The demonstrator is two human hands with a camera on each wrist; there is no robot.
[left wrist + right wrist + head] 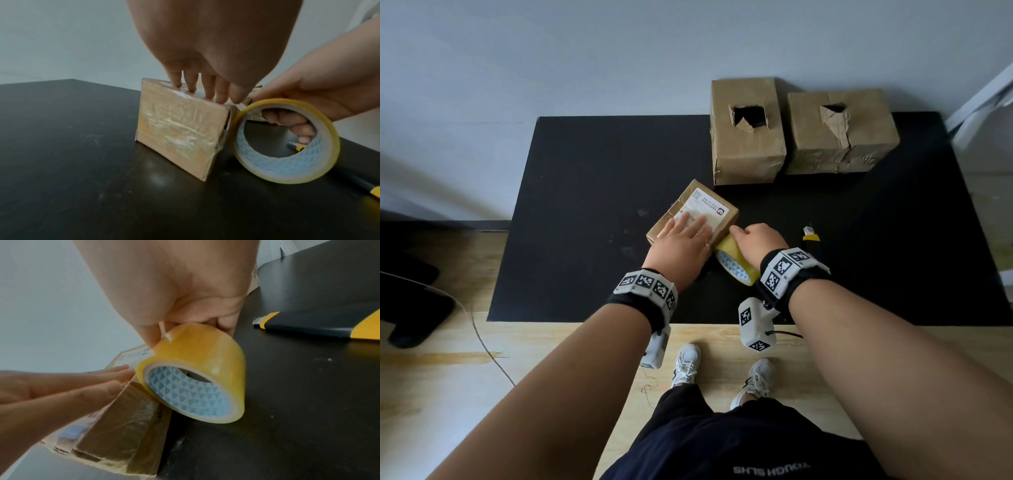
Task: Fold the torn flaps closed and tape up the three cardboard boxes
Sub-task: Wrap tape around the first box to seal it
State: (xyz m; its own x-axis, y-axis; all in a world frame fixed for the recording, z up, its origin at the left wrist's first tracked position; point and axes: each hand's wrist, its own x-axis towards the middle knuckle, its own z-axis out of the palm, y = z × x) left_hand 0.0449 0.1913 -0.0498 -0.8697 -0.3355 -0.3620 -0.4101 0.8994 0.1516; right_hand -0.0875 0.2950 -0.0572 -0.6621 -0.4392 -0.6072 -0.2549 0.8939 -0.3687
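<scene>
1. Head view: a small cardboard box (692,214) with a white label is being pressed down on the black mat (585,205) by the left hand (681,245), whose fingers are being kept straight and flat across the box top. A roll of yellowish tape (736,262) is being gripped by the right hand (756,240), with fingers curled round it, and is being held against the right near side of the small box. Two larger boxes are standing side by side, touching or nearly so, at the far edge of the mat: the left large box (746,137) is showing a ragged hole in its top, and the right large box (840,133) is showing a torn flap partly folded over its hole. A yellow and black utility knife (810,236) is lying on the mat just right of the right hand.

2. Left wrist view: the fingertips (209,91) of the left hand are being laid on the top of the small box, whose near face is being shown covered in wrinkled clear tape. The roll is being held just right of the box, with right-hand fingers seen through its core.

3. Right wrist view: the roll is being pinched at its top by the right hand, and is touching the box edge beside the flat left fingers.
</scene>
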